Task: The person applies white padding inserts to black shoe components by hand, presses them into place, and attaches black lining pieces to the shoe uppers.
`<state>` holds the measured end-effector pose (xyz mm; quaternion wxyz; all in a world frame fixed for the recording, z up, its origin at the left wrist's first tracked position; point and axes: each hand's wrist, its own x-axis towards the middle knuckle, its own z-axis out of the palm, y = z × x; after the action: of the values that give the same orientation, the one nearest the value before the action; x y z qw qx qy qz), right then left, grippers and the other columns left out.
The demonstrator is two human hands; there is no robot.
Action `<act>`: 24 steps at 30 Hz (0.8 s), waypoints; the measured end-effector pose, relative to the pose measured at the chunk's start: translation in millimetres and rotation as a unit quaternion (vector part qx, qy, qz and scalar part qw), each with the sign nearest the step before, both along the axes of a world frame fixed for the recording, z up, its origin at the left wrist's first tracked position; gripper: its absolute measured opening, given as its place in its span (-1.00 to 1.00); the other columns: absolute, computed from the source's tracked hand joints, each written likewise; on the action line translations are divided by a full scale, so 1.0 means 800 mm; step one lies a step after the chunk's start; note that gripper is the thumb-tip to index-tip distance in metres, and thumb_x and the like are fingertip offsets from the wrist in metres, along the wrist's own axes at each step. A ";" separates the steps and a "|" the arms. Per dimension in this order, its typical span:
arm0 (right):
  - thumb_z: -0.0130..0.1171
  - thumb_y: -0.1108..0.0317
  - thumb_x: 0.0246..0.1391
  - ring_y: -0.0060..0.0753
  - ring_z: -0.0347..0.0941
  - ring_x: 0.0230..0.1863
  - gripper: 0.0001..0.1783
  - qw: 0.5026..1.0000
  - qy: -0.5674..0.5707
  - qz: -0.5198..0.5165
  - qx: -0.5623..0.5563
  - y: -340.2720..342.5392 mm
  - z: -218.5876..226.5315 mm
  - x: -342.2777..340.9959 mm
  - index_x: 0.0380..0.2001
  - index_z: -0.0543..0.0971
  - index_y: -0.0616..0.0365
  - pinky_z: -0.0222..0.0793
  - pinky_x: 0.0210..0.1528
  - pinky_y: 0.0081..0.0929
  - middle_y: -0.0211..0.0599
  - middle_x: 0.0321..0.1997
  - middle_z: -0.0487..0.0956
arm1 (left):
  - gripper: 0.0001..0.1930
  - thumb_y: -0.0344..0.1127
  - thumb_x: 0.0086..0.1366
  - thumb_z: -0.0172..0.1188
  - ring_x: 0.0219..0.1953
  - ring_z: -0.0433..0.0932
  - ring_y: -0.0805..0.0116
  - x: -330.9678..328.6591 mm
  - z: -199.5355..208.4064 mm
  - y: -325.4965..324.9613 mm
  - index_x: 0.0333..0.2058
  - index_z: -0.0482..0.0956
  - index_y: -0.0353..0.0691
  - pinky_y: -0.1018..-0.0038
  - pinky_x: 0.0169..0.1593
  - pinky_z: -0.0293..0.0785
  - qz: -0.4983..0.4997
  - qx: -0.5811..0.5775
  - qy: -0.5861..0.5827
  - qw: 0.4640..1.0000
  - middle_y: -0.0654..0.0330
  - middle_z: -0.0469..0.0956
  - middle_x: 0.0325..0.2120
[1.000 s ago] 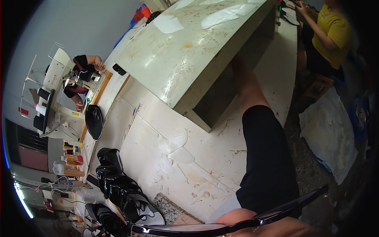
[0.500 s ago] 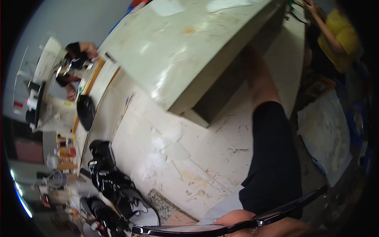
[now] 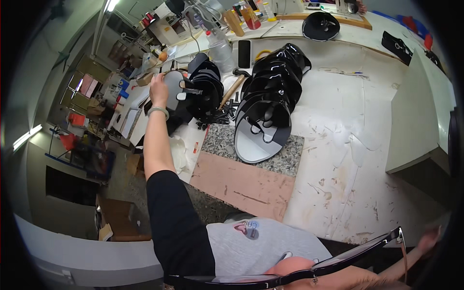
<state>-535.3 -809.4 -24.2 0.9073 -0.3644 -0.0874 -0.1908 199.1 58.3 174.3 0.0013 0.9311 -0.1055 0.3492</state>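
My left hand (image 3: 158, 90), with a pale bangle at the wrist, reaches out to the far left of the table. Its fingers are closed at the edge of a grey-faced, curved piece (image 3: 174, 87), part of a cluster of black pieces (image 3: 208, 89). A longer row of nested, glossy black curved pieces (image 3: 275, 77) leans across the table's middle, its nearest one (image 3: 258, 145) showing a grey face and black straps. Low at the right rim, my right hand (image 3: 429, 240) is blurred beside the table's near edge, and its fingers are hard to make out.
A speckled stone slab (image 3: 220, 140) and a pinkish board (image 3: 241, 183) lie at the near edge. A hammer (image 3: 233, 91), a phone (image 3: 244, 54) and a clear bottle (image 3: 220, 50) stand or lie behind. A pale box-like stand (image 3: 418, 111) rises at right.
The view has swung left, bringing the black pieces to the middle. An arm that reached under the pale stand is gone from there. My left hand now shows at the grey-faced piece.
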 end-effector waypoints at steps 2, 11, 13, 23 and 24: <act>-0.15 0.32 0.26 -0.22 0.25 0.18 -0.55 0.999 -0.025 -0.036 -0.026 0.067 0.004 0.012 0.15 0.29 0.34 0.13 0.24 -0.23 -0.07 0.19 0.34 | -0.80 -0.34 0.31 -0.04 -0.18 0.49 -0.06 0.002 -0.006 0.008 -0.18 0.55 -0.11 0.18 -0.13 0.41 0.010 -0.085 -0.097 0.992 0.01 0.51 -0.26; -0.02 0.40 0.19 -0.41 0.38 -0.40 -0.80 0.961 0.121 -0.248 -0.023 0.337 0.059 0.117 -0.17 0.38 0.28 0.36 -0.37 -0.51 -0.24 -0.36 0.41 | -0.73 -0.46 0.21 -0.11 -0.30 0.51 -0.03 -0.012 -0.006 0.019 -0.18 0.49 0.01 0.11 -0.27 0.49 -0.013 -0.121 -0.174 0.977 0.09 0.46 -0.25; -0.03 0.39 0.21 -0.47 0.38 -0.50 -0.86 0.955 0.142 -0.249 -0.071 0.351 0.046 0.128 -0.24 0.38 0.24 0.37 -0.49 -0.56 -0.27 -0.41 0.41 | -0.79 -0.41 0.28 -0.08 -0.32 0.50 -0.01 -0.031 0.016 0.001 -0.20 0.52 -0.05 0.17 -0.29 0.44 -0.061 -0.043 -0.152 0.986 0.05 0.46 -0.36; 0.17 0.48 0.09 -0.51 0.44 -0.56 -0.38 0.924 0.223 -0.263 -0.165 0.444 0.089 0.209 0.20 0.21 0.26 0.36 -0.61 -0.61 -0.36 -0.49 0.49 | -0.82 -0.46 0.37 -0.04 -0.26 0.46 0.63 -0.195 0.112 -0.104 -0.17 0.54 -0.28 0.64 -0.16 0.38 -0.386 -0.230 0.122 0.885 0.32 0.53 -0.35; 0.16 0.50 0.08 -0.51 0.46 -0.55 -0.28 0.943 0.184 -0.216 -0.177 0.452 0.096 0.219 0.27 0.11 0.26 0.41 -0.59 -0.59 -0.35 -0.49 0.52 | -0.81 -0.49 0.36 -0.06 -0.26 0.45 0.63 -0.220 0.111 -0.125 -0.18 0.54 -0.28 0.65 -0.15 0.38 -0.443 -0.260 0.225 0.828 0.32 0.52 -0.33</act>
<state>-359.9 -447.6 52.6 0.7658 -0.5576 0.1291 -0.2933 23.0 -42.0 262.7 0.4220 0.8022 -0.4086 0.1068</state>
